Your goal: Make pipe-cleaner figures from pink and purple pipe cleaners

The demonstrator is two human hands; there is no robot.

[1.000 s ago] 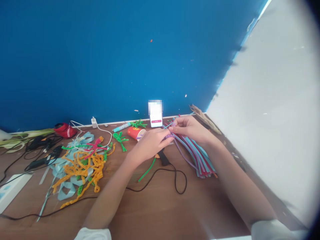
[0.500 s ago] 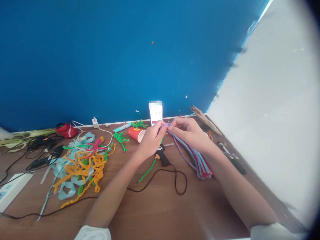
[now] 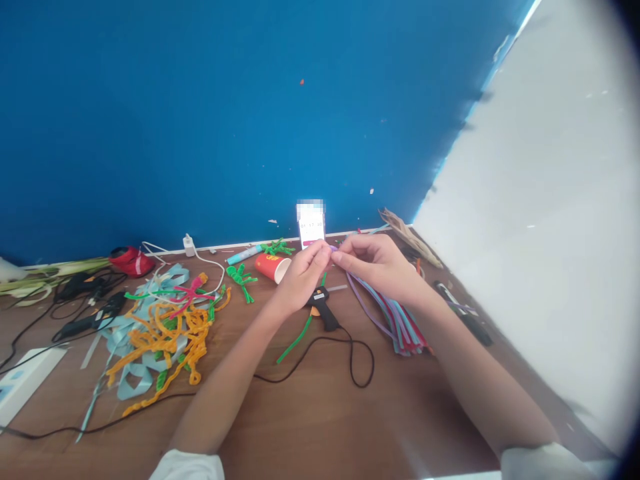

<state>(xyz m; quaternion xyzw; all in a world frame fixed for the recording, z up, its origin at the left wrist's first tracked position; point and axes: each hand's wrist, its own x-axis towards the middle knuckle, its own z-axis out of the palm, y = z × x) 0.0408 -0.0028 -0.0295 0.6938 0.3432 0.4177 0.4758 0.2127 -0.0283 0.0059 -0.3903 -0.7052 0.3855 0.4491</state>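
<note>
Both hands meet in front of the phone, pinching a purple pipe cleaner [image 3: 334, 249] of which only a short bit shows between the fingertips. My left hand [image 3: 305, 272] has thumb and fingers closed on it from the left. From the right, my right hand [image 3: 377, 263] closes its thumb and index finger on the same piece. Under my right hand and wrist lies a bundle of pipe cleaners [image 3: 400, 327] in purple, light blue and red. Just below the left hand a black glue gun [image 3: 324, 308] rests on the table, and a green pipe cleaner [image 3: 295, 343] lies beside it.
A lit phone [image 3: 311, 223] leans on the blue wall. Left of it are a red paper cup [image 3: 271, 267], a green pipe-cleaner figure [image 3: 241, 280] and a tangle of orange pipe cleaners [image 3: 170, 333] with blue ribbon. A white power strip [image 3: 30, 380] and black cables lie far left.
The purple piece shows less between the fingertips than before. My hands have barely shifted, and things on the table stay put.
</note>
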